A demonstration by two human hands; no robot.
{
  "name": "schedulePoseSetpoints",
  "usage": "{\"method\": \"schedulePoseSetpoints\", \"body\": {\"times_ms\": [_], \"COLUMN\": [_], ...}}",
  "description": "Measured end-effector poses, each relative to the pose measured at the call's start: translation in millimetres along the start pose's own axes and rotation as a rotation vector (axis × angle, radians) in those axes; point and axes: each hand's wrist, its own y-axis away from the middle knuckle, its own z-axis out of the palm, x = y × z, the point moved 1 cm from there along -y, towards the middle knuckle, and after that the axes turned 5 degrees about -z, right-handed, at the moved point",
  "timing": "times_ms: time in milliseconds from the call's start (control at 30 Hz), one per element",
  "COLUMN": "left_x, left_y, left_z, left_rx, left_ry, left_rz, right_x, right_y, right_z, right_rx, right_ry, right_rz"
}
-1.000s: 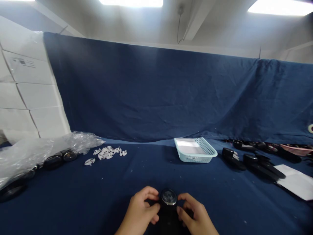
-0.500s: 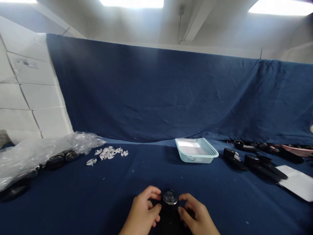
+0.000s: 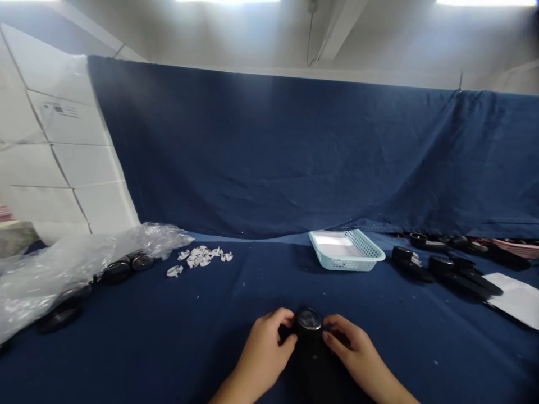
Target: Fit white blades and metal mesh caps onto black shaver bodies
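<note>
A black wristwatch (image 3: pixel 309 319) with a round glass face and a shiny rim lies low in the middle of the head view. A dark band seems to run from it toward me, hard to make out against the dark cloth. On the watch's left side, my left hand (image 3: pixel 269 341) is closed, thumb and forefinger at the case edge. My right hand (image 3: pixel 350 341) pinches the opposite side with thumb and forefinger. The other fingers of both hands are curled and partly hidden. Ahead and to the left sits a pile of white plastic clips (image 3: pixel 201 256).
A light blue basket (image 3: pixel 349 263) holding a white sheet stands ahead to the right. Several black watches (image 3: pixel 457 278) lie at the right near a white sheet (image 3: pixel 516 297). Clear plastic wrap (image 3: pixel 63 280) and more round-faced watches (image 3: pixel 142 261) are at the left, before white boxes (image 3: pixel 101 207).
My view has shifted slightly left and down, so most things appear farther right and higher. Both hands remain at the watch's sides, their hold much the same.
</note>
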Motion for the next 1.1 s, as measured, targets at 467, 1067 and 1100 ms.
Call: {"method": "schedulePoseSetpoints", "body": {"times_ms": [467, 1067, 1100], "left_x": [-7.1, 7.2, 9.5], "left_y": [-2.3, 5.4, 6.5], "left_z": [1.3, -6.3, -7.4], "left_rx": [0.077, 0.027, 0.023], "left_ry": [-0.049, -0.172, -0.183], "left_rz": [0.152, 0.126, 0.121], "right_x": [-1.5, -1.3, -1.6], "right_y": [1.5, 3.5, 3.6], "right_z": [-0.8, -1.3, -1.7], "right_rx": [0.018, 0.000, 0.000], "right_ry": [-0.018, -0.134, -0.138], "right_rz": [0.047, 0.084, 0.079]}}
